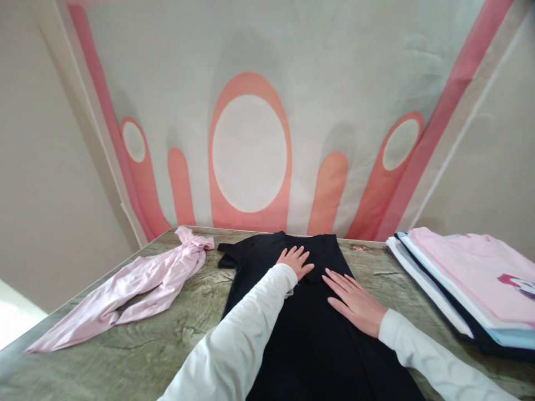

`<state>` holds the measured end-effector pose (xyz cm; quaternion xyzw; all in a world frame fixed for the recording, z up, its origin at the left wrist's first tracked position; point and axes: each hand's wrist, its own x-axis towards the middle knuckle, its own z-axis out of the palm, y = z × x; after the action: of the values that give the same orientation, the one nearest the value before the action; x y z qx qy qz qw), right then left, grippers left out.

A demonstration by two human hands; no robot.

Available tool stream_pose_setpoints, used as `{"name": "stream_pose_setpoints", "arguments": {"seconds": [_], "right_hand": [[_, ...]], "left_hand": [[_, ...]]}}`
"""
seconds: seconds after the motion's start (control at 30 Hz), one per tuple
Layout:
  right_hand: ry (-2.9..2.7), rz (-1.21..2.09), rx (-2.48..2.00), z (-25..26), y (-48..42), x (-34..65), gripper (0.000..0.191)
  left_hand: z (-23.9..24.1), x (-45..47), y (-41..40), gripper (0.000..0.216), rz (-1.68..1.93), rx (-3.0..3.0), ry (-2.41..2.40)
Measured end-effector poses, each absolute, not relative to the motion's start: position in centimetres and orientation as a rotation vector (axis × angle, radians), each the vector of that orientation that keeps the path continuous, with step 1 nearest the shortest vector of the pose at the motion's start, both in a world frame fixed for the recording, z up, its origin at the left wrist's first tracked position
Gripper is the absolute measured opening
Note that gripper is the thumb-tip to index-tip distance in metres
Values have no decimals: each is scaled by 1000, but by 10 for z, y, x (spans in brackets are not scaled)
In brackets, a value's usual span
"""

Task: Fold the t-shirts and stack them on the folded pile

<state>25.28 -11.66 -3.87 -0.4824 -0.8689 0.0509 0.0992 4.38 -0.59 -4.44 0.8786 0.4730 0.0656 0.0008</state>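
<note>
A black short-sleeved T-shirt (288, 345) lies spread on the wood-patterned table, its collar towards the wall. Its left sleeve sticks out to the side, while the right side looks folded inward over the body. My left hand (296, 262) rests on the upper chest of the shirt with fingers spread. Lower and to the right, my right hand (353, 301) lies flat on the folded-over part, fingers stretched out. Neither hand grips the cloth. The shirt's lower end runs out of view at the bottom.
On the left of the table (167, 356) lies a crumpled pink garment (146, 281) with long legs or sleeves. A stack of folded clothes (472, 278) stands at the right, a pink printed piece on top. Behind the table rises a wall (313, 83) with coral shapes.
</note>
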Motion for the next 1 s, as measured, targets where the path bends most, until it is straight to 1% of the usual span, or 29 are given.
{"name": "stream_pose_setpoints", "arguments": {"seconds": [0.1,0.27,0.53,0.77,0.9,1.0], "right_hand": [[-2566,143,-1431,-40,-116,253,56],[-2573,167,-1425,-40,-116,253,56],[-2556,194,-1437,-35,-119,252,59],[-2496,140,-1460,-40,-120,253,60],[-2464,122,-1547,-44,-128,252,64],[-2471,148,-1538,-38,-143,245,63]], "left_hand": [[-42,26,2,65,176,2647,1608],[-36,-19,15,68,78,2356,1982],[-24,-104,4,59,109,2147,2159],[-18,-176,-34,58,358,2001,2250],[-23,-184,-41,62,575,1904,2270],[-22,-180,-35,64,675,1745,2287]]}}
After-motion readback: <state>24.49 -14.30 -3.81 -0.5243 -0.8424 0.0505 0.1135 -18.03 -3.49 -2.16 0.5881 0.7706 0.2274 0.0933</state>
